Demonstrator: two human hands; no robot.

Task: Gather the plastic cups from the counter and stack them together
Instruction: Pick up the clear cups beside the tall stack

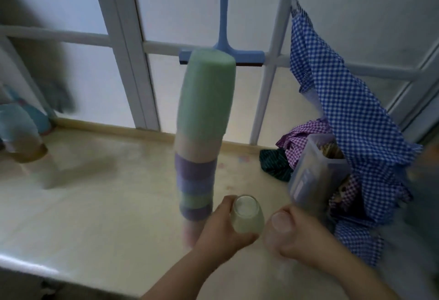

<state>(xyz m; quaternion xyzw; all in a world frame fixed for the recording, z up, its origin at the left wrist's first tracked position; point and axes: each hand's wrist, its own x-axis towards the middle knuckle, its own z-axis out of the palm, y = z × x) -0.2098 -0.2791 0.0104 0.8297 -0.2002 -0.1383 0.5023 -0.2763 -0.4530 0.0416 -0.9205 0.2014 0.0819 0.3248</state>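
Just right of the tall cup stack point(202, 138), the left hand point(221, 228) reaches in from below, fingers wrapped round a pale upturned cup point(247, 215) above the bench point(95, 204). Right of that cup, the right hand point(297, 235) curls its fingers round a clear, blurred cup point(276, 231). Beyond the stack hangs a blue squeegee point(224, 55).

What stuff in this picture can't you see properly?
- Stack of cups: motion blur smears it, so the count is unclear.
- Left hand: hides the stack's bottom end.
- Right hand: whatever it holds is pale and blurred.
- Objects at far left: blurred, cut by the frame edge.
- Clear container: contents indistinct.
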